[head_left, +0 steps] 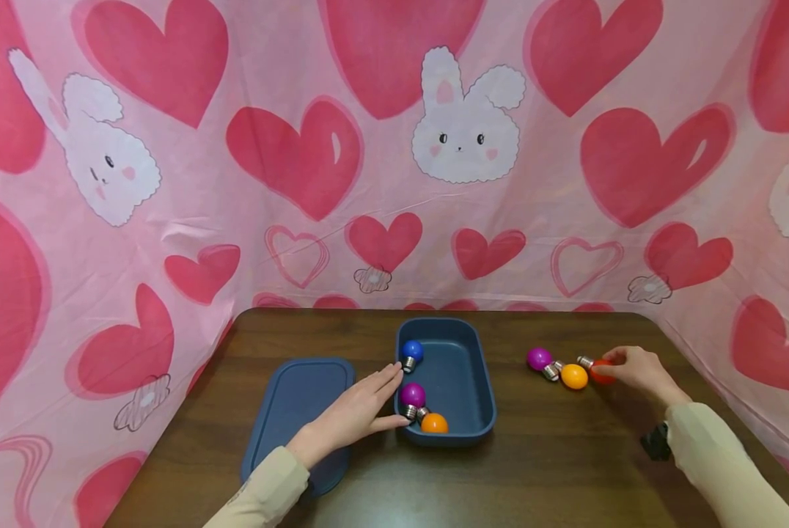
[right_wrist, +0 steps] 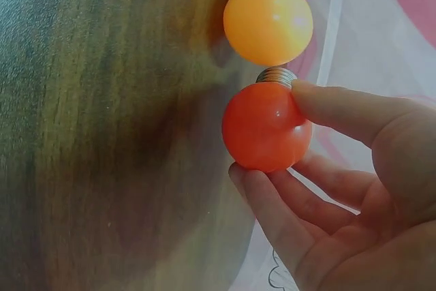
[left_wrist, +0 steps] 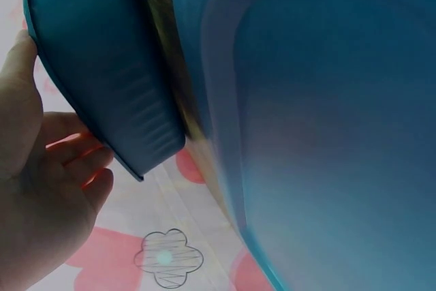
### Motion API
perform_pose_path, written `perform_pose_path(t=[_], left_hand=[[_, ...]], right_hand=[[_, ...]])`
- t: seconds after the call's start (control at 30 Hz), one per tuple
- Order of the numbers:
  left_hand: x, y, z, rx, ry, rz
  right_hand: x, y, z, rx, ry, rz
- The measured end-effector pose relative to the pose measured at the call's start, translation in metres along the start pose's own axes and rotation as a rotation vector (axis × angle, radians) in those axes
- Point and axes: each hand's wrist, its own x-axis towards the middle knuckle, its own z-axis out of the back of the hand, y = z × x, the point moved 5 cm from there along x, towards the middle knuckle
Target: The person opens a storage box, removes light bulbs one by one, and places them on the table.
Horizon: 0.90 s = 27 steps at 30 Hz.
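Pink cloth (head_left: 289, 286) backs the table (head_left: 533, 477); near its right edge, the right hand (head_left: 645, 372) pinches a red bulb (head_left: 599, 375). In the left wrist view, the left hand (left_wrist: 41, 195) touches the box (left_wrist: 102, 59) with relaxed fingers. In the right wrist view, a light, even grip should suit, lifting clear of the yellow bulb (right_wrist: 268, 23).

Head camera looks forward and down over a brown wood-grain table (head_left: 540, 469); left-wrist close-up shares its blue rectangular box (left_wrist: 102, 59), right-wrist its round red bulb (right_wrist: 262, 127).
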Motion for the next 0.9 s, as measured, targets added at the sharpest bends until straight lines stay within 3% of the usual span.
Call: perform_pose_path(t=[0.53,0.9], left_hand=[[0.0020,0.0014,-0.0002,0.007,0.000,0.002],[0.0020,0.0019,-0.0013,-0.004,-0.003,-0.003]], right_hand=[[0.0039,-0.0067,-0.0067,0.027,0.080,-0.054],[0.0034,-0.0079,-0.0101,0.014,0.057,-0.014]])
